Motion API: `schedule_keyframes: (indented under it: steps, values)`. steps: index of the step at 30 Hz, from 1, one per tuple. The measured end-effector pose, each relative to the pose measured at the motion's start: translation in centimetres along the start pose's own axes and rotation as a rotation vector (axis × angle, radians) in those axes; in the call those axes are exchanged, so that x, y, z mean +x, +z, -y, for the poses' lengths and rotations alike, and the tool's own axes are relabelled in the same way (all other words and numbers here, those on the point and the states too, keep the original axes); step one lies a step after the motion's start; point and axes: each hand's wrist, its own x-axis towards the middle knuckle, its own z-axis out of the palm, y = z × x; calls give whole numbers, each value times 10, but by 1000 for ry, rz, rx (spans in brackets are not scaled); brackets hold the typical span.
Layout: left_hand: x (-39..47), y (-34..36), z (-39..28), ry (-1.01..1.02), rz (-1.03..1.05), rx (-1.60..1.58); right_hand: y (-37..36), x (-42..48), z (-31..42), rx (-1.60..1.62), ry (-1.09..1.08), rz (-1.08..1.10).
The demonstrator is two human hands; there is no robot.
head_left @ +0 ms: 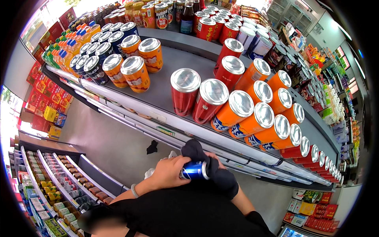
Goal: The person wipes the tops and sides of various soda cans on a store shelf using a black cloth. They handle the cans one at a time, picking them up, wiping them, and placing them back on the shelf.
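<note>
My left hand (169, 172) grips a blue metal drink can (193, 171), tipped on its side in front of my body. The silvery end of the can points right, towards a dark cloth (215, 169). My right hand (216, 160) holds this cloth against that end; most of its fingers are hidden behind the fabric. Beyond my hands is the grey top shelf (180, 60) of a store rack. Closest to them on it stand red cans (210, 99) and orange cans (234, 111) with silver lids.
Pepsi cans (96, 69), more orange cans (135, 74) and bottles of orange drink (66, 59) stand at left. A lower rack of bottles (71, 192) is behind me at left. A black scrap (152, 147) lies on the floor (118, 139). Stacked boxes (314, 207) stand at lower right.
</note>
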Motion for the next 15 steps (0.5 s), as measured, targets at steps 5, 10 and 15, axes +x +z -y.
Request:
schedule_keyframes:
  steps: [5, 10, 15]
  values:
    - [-1, -7, 6, 30, 209, -84, 3, -5, -2, -179, 9, 28]
    - [-4, -12, 4, 72, -10, 48, 33, -5, 7, -280, -54, -274]
    - [-9, -13, 10, -54, -22, -97, 32, 6, 2, -197, -95, -190]
